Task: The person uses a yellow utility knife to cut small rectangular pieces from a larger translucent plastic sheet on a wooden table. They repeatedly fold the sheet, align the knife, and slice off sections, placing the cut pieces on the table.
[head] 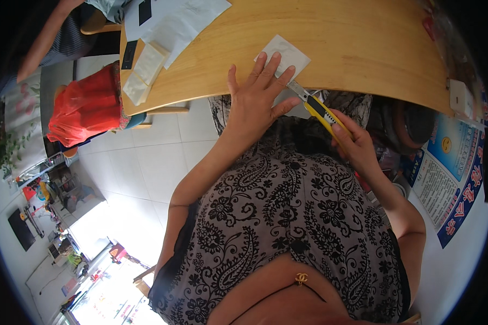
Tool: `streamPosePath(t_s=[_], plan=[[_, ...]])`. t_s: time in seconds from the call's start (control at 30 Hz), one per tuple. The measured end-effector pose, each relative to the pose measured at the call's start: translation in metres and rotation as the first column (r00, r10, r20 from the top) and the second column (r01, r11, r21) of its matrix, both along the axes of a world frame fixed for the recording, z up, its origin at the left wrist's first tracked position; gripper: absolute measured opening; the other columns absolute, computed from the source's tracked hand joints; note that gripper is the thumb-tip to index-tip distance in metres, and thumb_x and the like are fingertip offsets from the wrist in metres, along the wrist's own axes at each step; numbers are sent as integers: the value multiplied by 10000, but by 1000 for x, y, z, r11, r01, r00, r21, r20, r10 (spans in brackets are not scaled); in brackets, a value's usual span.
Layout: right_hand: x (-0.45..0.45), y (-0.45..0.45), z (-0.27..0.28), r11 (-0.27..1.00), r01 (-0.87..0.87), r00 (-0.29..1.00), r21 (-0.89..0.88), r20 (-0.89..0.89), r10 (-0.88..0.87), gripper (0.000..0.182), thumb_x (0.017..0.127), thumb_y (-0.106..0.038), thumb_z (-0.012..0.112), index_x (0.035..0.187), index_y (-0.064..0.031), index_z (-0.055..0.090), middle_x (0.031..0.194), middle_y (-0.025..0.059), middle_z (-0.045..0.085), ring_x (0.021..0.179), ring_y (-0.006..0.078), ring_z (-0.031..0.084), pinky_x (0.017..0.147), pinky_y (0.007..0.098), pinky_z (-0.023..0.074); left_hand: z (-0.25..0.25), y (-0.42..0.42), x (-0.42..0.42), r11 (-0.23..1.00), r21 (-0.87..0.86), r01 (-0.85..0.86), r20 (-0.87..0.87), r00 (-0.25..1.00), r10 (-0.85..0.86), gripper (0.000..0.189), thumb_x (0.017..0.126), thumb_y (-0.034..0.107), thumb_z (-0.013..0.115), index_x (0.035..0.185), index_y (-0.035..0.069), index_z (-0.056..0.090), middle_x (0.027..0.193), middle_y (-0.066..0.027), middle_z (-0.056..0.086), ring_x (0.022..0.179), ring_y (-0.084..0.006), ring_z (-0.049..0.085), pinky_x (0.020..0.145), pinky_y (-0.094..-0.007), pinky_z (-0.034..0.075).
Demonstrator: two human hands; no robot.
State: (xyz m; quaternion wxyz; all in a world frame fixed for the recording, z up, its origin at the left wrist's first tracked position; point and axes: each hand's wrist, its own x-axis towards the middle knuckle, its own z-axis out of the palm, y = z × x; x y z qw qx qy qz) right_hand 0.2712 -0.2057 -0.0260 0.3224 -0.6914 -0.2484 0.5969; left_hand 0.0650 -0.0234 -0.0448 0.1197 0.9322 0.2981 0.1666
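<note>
Spread over a small white square sheet [295,55] near the table's front edge is my left hand [254,93]. Its fingertips press on the sheet and its fingers are apart. My right hand [351,140] grips a yellow and black utility knife [323,115] by its handle. The metal blade end of the knife points up and left, to the lower corner of the sheet beside my left index finger. Whether the blade touches the sheet, I cannot tell. The sheet lies flat on the wooden table [374,48].
On the table's left lie a banded stack of translucent sheets [146,69], a large white sheet [187,28] and a black flat piece [129,55]. Another person's arm [44,44] reaches in at upper left. A red plastic bag [89,105] covers a stool. A white wall-mounted box [460,98] is right.
</note>
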Motion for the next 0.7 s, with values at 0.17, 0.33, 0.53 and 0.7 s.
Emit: streamPosePath(t_s=[0.17, 0.33, 0.53, 0.7], plan=[[-11, -4, -13, 999, -20, 1000, 34, -16, 21, 538, 1079, -431, 496, 1540, -155, 485, 883, -14, 609, 791, 73, 521, 746, 240, 449, 4, 1, -1, 1000, 13, 6, -4, 1000, -6, 539, 935, 493, 676, 1411, 245, 619, 1547, -65, 509, 1457, -288, 443, 1148, -698, 148], [-27, -15, -28, 984, 34, 999, 174, -6, -33, 519, 1077, -307, 567, 1536, -82, 477, 860, -29, 593, 725, 27, 522, 644, 184, 399, -1, 2, 3, 998, 62, -2, 19, 1000, 1, 512, 918, 487, 694, 1353, 218, 659, 1507, -81, 543, 1429, -292, 473, 1154, -708, 136], [-36, -20, -25, 982, 40, 999, 184, -13, -39, 519, 1089, -275, 550, 1538, -33, 458, 930, -11, 589, 797, 37, 515, 699, 205, 422, 2, 0, 2, 1000, -1, -15, -11, 1000, 15, 520, 976, 518, 612, 1423, 254, 612, 1549, -54, 510, 1470, -273, 428, 1168, -706, 94], [-40, -13, -34, 963, 41, 998, 265, -58, -26, 518, 1096, -268, 536, 1544, -25, 445, 925, -6, 583, 784, 42, 509, 690, 205, 417, 4, -2, 4, 1000, -1, -21, -3, 1000, 21, 515, 979, 536, 596, 1404, 247, 629, 1538, -59, 521, 1468, -267, 431, 1170, -702, 91]])
